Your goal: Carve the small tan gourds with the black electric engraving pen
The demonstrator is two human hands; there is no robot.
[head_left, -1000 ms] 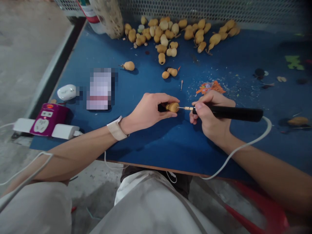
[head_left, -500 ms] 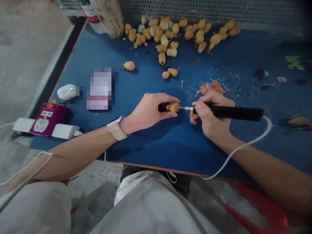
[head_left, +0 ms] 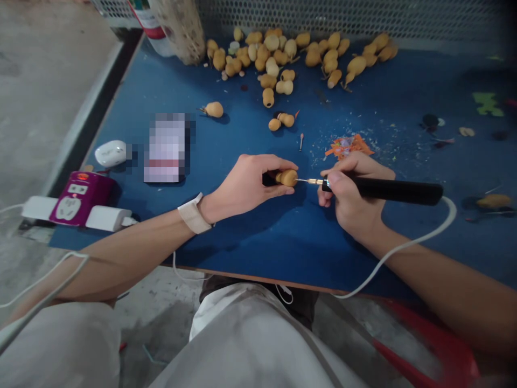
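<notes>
Between the thumb and fingers of my left hand [head_left: 254, 178] lies a small tan gourd [head_left: 288, 178], its rounded end facing right. My right hand [head_left: 355, 196] grips a black pen-shaped rotary tool [head_left: 399, 190] like a pencil. The tool's thin metal bit [head_left: 305, 180] points left and meets the end of the gourd, or nearly so; I cannot tell how deep it sits. A white cable [head_left: 420, 237] runs from the back of the tool down past the table's front edge. Part of the gourd is hidden by my left fingers.
Many small gourds [head_left: 263, 56] lie along the back by a perforated metal panel [head_left: 343, 19]. Orange scraps [head_left: 350, 145] and pale shavings lie beyond my right hand. On the left are a blurred-out flat object [head_left: 165, 145], a white case [head_left: 111, 153] and a purple power adapter [head_left: 83, 196].
My right hand and the rotary tool have shifted slightly to the right, showing a little more of the bit. My left hand and the gourd have stayed in place.
</notes>
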